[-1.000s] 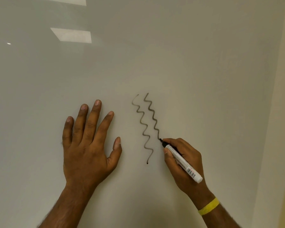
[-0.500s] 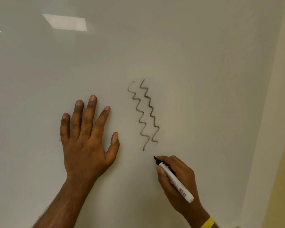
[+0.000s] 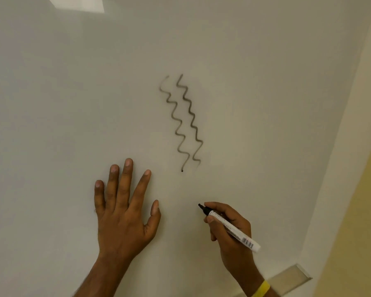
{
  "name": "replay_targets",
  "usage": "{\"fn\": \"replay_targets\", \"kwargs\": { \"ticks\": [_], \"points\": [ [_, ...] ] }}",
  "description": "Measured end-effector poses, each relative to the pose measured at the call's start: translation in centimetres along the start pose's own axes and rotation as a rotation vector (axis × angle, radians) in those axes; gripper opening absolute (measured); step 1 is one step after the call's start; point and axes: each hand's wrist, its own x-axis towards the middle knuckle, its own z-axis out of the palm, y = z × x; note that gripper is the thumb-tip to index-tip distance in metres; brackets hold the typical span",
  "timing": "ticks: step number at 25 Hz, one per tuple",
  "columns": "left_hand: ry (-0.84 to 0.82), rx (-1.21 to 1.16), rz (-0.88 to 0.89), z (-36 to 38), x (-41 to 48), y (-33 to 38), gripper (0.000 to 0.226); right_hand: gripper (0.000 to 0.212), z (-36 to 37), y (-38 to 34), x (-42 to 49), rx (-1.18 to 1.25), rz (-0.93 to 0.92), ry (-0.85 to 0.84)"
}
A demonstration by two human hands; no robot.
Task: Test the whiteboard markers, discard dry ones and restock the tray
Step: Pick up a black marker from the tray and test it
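A white whiteboard [image 3: 255, 93] fills the view. Two grey wavy marker lines [image 3: 181, 123] run down its middle, side by side. My right hand [image 3: 231, 236] grips a white marker with a black tip [image 3: 234, 229]; the uncapped tip points up-left and sits below the right-hand line, clear of it. My left hand [image 3: 124, 211] lies flat on the board with its fingers spread, left of the lines and holding nothing. A yellow band [image 3: 261, 289] is on my right wrist.
The end of the board's tray [image 3: 293, 277] shows at the lower right, below my right hand. The board's right edge meets a yellow wall [image 3: 356, 211]. A ceiling light reflects at the top left of the board [image 3: 77, 3].
The marker tip finished the second wavy line and lifted off it. My right hand has dropped below the lines. The view has tilted, bringing the tray end into sight.
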Motion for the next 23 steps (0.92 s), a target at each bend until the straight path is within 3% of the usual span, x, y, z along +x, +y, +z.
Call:
{"fn": "replay_targets", "kwargs": {
  "ticks": [8,16,23],
  "points": [
    [-0.288,-0.219,0.034,0.9,-11.7,5.0,0.065,0.013,-2.5,3.3,-4.2,0.151,0.183,0.007],
    [-0.757,-0.313,0.085,2.4,-21.4,7.9,0.066,0.003,-5.3,8.5,-9.0,0.138,0.505,0.089],
    [-1.156,-0.353,0.024,4.4,-28.5,9.2,0.062,0.008,-6.8,13.0,-13.0,0.081,0.739,0.138]
  ]
}}
